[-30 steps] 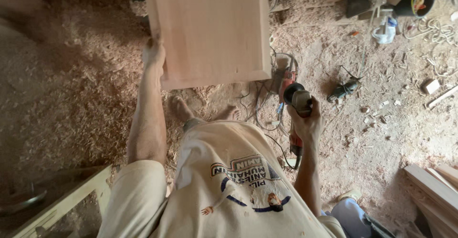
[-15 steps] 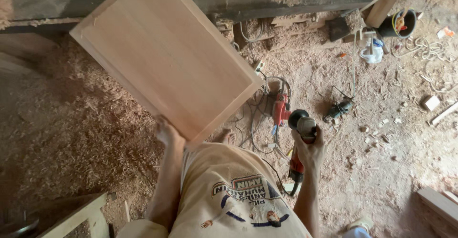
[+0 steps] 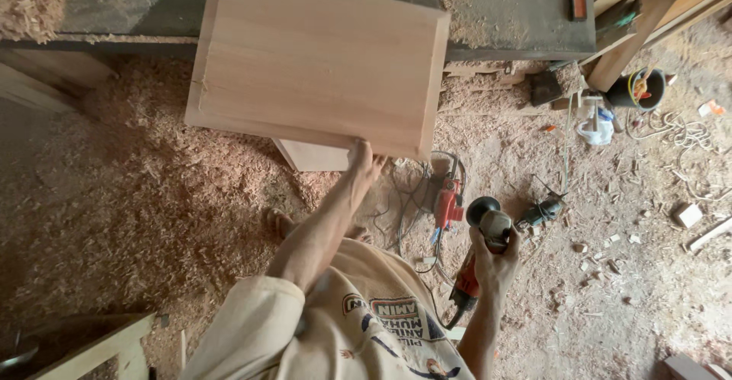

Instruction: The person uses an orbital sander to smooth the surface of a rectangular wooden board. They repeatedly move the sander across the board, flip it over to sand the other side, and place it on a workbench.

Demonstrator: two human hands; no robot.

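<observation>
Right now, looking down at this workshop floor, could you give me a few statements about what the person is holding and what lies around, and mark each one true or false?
1. The left hand holds a wooden panel by its edge. True.
2. The right hand is empty. False: it grips a red and black power tool.
3. Wood shavings cover the floor on the left. True.
4. The wooden panel lies flat on the shavings. False: it is lifted, gripped only by the left hand.
5. Another red power tool lies on the floor among cables. True.
</observation>
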